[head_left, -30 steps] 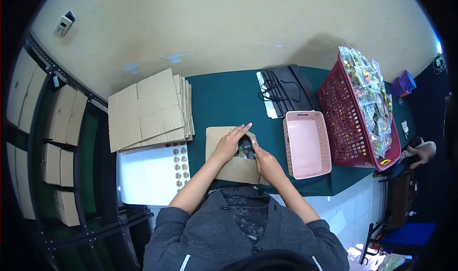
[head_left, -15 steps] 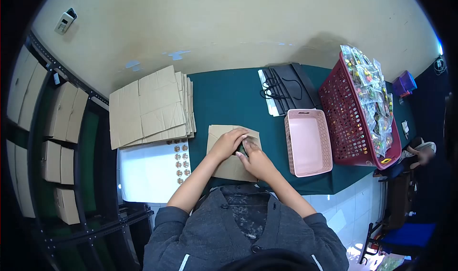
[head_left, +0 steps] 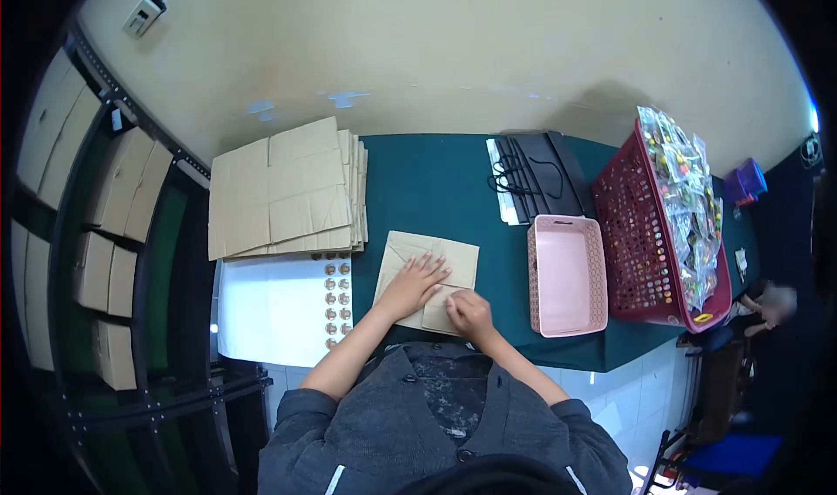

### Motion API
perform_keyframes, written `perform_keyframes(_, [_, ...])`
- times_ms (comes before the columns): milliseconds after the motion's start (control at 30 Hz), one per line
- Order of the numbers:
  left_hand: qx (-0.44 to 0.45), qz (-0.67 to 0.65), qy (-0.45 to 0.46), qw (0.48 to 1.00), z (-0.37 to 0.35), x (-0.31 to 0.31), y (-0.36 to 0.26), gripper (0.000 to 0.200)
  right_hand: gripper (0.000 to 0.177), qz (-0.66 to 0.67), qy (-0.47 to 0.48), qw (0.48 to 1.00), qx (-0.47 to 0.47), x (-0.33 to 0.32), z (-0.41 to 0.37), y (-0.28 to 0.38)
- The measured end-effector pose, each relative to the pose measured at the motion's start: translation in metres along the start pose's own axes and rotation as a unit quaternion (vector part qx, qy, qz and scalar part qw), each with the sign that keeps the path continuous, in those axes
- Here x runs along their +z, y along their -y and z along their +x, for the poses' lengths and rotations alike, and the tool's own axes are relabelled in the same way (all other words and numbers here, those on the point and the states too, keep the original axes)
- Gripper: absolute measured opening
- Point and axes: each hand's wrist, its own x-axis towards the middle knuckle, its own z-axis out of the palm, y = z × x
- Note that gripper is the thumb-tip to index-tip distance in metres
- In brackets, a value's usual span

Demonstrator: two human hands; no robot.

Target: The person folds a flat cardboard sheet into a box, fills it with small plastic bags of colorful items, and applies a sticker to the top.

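A folded brown cardboard piece (head_left: 462,264) lies on the green-covered table (head_left: 418,172) close to my body. My left hand (head_left: 417,286) rests flat on its middle with the fingers spread. On the lower right part of the cardboard is my right hand (head_left: 471,314), its fingers curled closed; whatever they may hold is hidden. To the left, a stack of flat cardboard (head_left: 279,190) stands over a white sheet (head_left: 270,312) with rows of round brown stickers (head_left: 330,299).
A pink basket (head_left: 569,277) is right of the cardboard, with black folders or bags (head_left: 545,172) behind it. A maroon basket (head_left: 641,242) holds many small packets (head_left: 689,207). Shelves with boxes (head_left: 113,259) stand left. Another person (head_left: 772,307) is at far right.
My left hand has flattened out on the cardboard, and my right hand has moved apart from it toward the lower right and curled. The dark thing between my hands no longer shows. The view has shifted slightly.
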Motion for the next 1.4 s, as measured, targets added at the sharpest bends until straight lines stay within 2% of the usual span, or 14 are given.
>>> perform_keyframes(67, [-0.008, -0.02, 0.001, 1.0, -0.005, 0.005, -0.001, 0.041, 0.015, -0.163, -0.132, 0.975, -0.075, -0.011, 0.016, 0.0])
perform_keyframes(100, [-0.03, 0.031, -0.026, 0.999, -0.007, 0.003, -0.005, 0.044, 0.029, -0.106, -0.109, 0.987, 0.045, -0.019, 0.027, 0.004])
perform_keyframes(167, [-0.055, 0.084, -0.058, 0.993, -0.012, -0.004, -0.01, 0.047, 0.038, -0.111, -0.169, 0.974, 0.099, -0.016, 0.048, -0.007])
perform_keyframes(233, [-0.145, 0.002, -0.132, 0.98, -0.027, -0.015, -0.013, 0.069, 0.047, -0.112, -0.23, 0.955, 0.151, -0.005, 0.055, -0.031])
perform_keyframes(333, [-0.096, -0.004, -0.022, 0.995, -0.058, -0.037, -0.022, 0.096, 0.059, 0.029, -0.176, 0.963, 0.205, 0.006, 0.06, -0.074])
perform_keyframes(433, [-0.164, 0.025, 0.019, 0.986, -0.075, -0.03, -0.017, 0.107, 0.058, 0.258, -0.028, 0.933, 0.249, 0.008, 0.081, -0.074])
perform_keyframes(767, [-0.126, -0.073, -0.146, 0.978, -0.066, -0.007, -0.003, 0.11, 0.051, 0.074, 0.013, 0.983, 0.167, -0.001, 0.097, -0.058])
perform_keyframes(933, [-0.139, -0.099, -0.123, 0.978, -0.067, -0.006, -0.003, 0.108, 0.048, 0.084, 0.08, 0.978, 0.176, -0.013, 0.108, -0.072])
perform_keyframes(1067, [-0.161, -0.155, -0.118, 0.968, -0.078, -0.01, -0.003, 0.103, 0.04, 0.225, 0.16, 0.939, 0.204, -0.023, 0.118, -0.086])
perform_keyframes(1167, [-0.18, -0.17, -0.145, 0.958, -0.099, -0.018, 0.004, 0.083, 0.037, 0.222, 0.189, 0.931, 0.22, -0.023, 0.129, -0.074])
perform_keyframes(1200, [-0.203, -0.15, -0.158, 0.955, -0.107, -0.016, 0.014, 0.076, 0.034, 0.04, 0.088, 0.993, 0.07, -0.02, 0.134, -0.056])
perform_keyframes(1233, [-0.226, -0.15, -0.209, 0.94, -0.114, -0.014, 0.026, 0.064, 0.031, -0.142, -0.02, 0.986, -0.086, -0.015, 0.138, -0.036])
perform_keyframes(1333, [-0.386, 0.03, -0.218, 0.896, -0.137, 0.007, 0.079, 0.059, 0.027, -0.028, -0.034, 0.991, -0.128, 0.007, 0.158, 0.041])
perform_keyframes(1400, [-0.4, 0.012, -0.203, 0.894, -0.156, 0.03, 0.102, 0.059, 0.024, 0.031, 0.048, 0.981, -0.184, 0.039, 0.16, 0.07])
